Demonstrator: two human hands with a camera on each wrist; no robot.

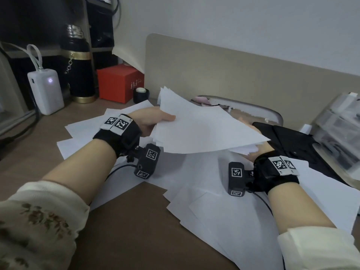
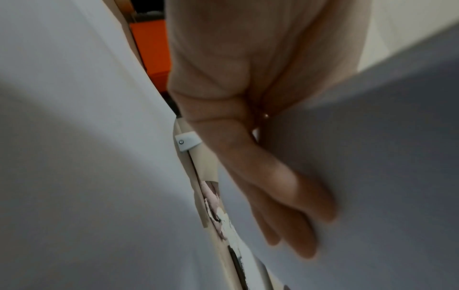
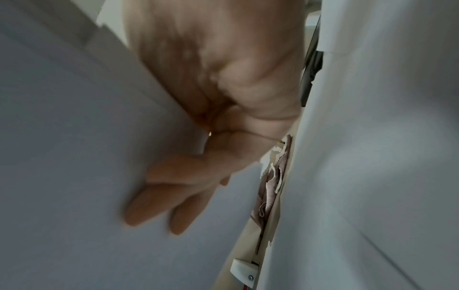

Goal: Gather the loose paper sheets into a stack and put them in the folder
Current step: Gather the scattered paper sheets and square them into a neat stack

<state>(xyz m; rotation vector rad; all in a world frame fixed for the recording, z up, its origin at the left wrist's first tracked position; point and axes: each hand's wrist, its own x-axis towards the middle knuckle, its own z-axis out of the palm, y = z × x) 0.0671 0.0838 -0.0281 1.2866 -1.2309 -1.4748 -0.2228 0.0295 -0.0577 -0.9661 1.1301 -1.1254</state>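
White paper sheets [image 1: 204, 131], already gathered into a rough bundle, are held above the desk [image 1: 124, 230] between both hands. At 9 o'clock of the bundle, the left hand [image 1: 150, 121] pinches its edge, thumb on top and straight fingers [image 2: 293, 206] flat against the underside, probably to support the sagging paper. At 4 o'clock, the right hand [image 1: 259, 151] supports it from below with straight fingers [image 3: 174, 196]; its thumb is hidden, so I cannot tell whether it pinches the paper. More loose sheets [image 1: 243, 211] lie on the desk at 6 o'clock of the bundle. At 3 o'clock lies the black folder [image 1: 292, 141], near the right hand. I think collecting is not finished yet.
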